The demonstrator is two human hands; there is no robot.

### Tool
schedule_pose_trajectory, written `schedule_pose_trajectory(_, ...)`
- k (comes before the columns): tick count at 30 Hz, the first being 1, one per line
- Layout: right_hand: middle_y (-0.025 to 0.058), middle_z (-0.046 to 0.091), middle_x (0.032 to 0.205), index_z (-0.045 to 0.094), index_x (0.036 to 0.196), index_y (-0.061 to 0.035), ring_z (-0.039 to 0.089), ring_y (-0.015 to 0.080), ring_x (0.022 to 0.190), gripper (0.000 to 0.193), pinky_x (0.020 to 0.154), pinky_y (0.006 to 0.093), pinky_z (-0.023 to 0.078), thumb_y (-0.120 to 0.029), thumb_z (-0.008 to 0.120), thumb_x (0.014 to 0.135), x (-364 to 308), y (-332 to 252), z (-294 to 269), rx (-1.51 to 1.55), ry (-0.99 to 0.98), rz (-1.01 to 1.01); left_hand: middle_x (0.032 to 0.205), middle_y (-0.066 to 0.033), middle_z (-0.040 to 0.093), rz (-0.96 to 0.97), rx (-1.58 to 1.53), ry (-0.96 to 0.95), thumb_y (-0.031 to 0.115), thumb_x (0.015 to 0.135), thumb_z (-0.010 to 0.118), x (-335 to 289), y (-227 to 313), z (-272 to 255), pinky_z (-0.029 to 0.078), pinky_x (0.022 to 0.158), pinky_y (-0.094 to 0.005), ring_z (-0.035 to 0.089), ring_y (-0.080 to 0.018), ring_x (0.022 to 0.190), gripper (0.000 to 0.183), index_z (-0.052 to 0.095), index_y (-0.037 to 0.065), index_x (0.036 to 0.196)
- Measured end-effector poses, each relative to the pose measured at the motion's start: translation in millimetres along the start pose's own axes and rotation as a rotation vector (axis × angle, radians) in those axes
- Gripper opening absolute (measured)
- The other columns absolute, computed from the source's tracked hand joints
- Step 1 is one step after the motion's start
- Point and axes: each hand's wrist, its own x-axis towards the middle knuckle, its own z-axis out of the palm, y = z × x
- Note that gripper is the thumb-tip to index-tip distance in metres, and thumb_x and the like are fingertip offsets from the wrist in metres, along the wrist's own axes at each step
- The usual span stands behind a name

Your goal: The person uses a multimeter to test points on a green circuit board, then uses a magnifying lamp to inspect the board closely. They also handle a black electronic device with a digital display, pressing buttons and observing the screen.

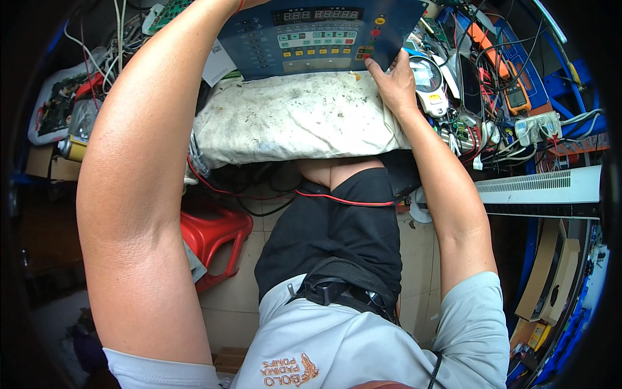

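Observation:
A dark blue control panel (259, 47) with digit displays and rows of coloured buttons stands tilted up at the top of the view. Its lower edge meets a stained white cloth (298, 117) spread over the bench edge. My right hand (396, 83) grips the panel's lower right corner, thumb on the front near the red and green buttons, fingers along the side edge. My left forearm (155, 97) reaches up past the panel's left side. The left hand itself lies beyond the top edge, so its fingers are hidden.
Right of the panel lie a round-faced meter (427, 78), an orange multimeter (516, 96), a power strip (539, 128) and tangled cables. A tray of small parts (65, 104) sits at the left. A red stool (217, 236) stands below; a red wire (343, 200) crosses my lap.

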Motion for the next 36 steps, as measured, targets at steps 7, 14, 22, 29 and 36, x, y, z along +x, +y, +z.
schedule_pose_trajectory(7, 0.0255, 0.072, 0.125, 0.052, 0.135, -0.0007, 0.072, 0.0433, 0.117, 0.070, 0.100, 0.0493, 0.055, -0.051, 0.079, 0.094, 2, 4, 3, 0.013, 0.005, -0.019, 0.078, -0.0230, 0.072, 0.044, 0.012, 0.007, 0.039, 0.094, 0.062, 2, -3, 2, 0.053, 0.074, -0.0490, 0.068, -0.0389, 0.071, 0.043, 0.075, 0.001, 0.079)
schedule_pose_trajectory(14, 0.0257, 0.072, 0.125, 0.052, 0.134, -0.0008, 0.072, 0.0435, 0.116, 0.070, 0.100, 0.0497, 0.056, -0.051, 0.079, 0.094, 1, 6, 3, 0.013, 0.002, -0.021, 0.081, -0.0225, 0.074, 0.009, 0.023, 0.017, 0.041, 0.095, 0.061, -7, 5, -1, 0.054, 0.075, -0.0481, 0.070, -0.0384, 0.075, 0.045, 0.077, 0.002, 0.080)
schedule_pose_trajectory(22, 0.0278, 0.071, 0.123, 0.049, 0.135, -0.0004, 0.070, 0.0475, 0.117, 0.070, 0.098, 0.0507, 0.056, -0.046, 0.081, 0.092, -4, 2, -3, -0.048, -0.017, -0.027, 0.085, -0.0224, 0.075, -0.136, -0.013, 0.021, 0.068, 0.100, 0.061, -47, 49, -3, 0.056, 0.075, -0.0447, 0.074, -0.0335, 0.080, 0.071, 0.080, 0.001, 0.086)
schedule_pose_trajectory(29, 0.0262, 0.070, 0.127, 0.056, 0.137, -0.0037, 0.069, 0.0474, 0.117, 0.050, 0.098, 0.0501, 0.055, -0.026, 0.074, 0.096, -13, 5, -33, 0.050, -0.163, -0.074, 0.113, -0.0190, 0.075, 0.254, 0.149, 0.222, 0.064, 0.085, 0.083, -93, 59, 15, 0.056, 0.098, -0.0447, 0.071, -0.0368, 0.109, 0.069, 0.078, 0.005, 0.119)
schedule_pose_trajectory(36, 0.0204, 0.068, 0.142, 0.058, 0.147, -0.0031, 0.070, 0.0306, 0.130, 0.048, 0.109, 0.0399, 0.056, -0.008, 0.071, 0.101, -63, 17, -55, 0.429, -0.032, -0.005, 0.137, -0.0136, 0.068, 0.270, 0.205, 0.402, 0.062, 0.080, 0.088, -152, 82, 57, 0.047, 0.115, -0.0482, 0.061, -0.0355, 0.134, 0.081, 0.069, 0.006, 0.135)
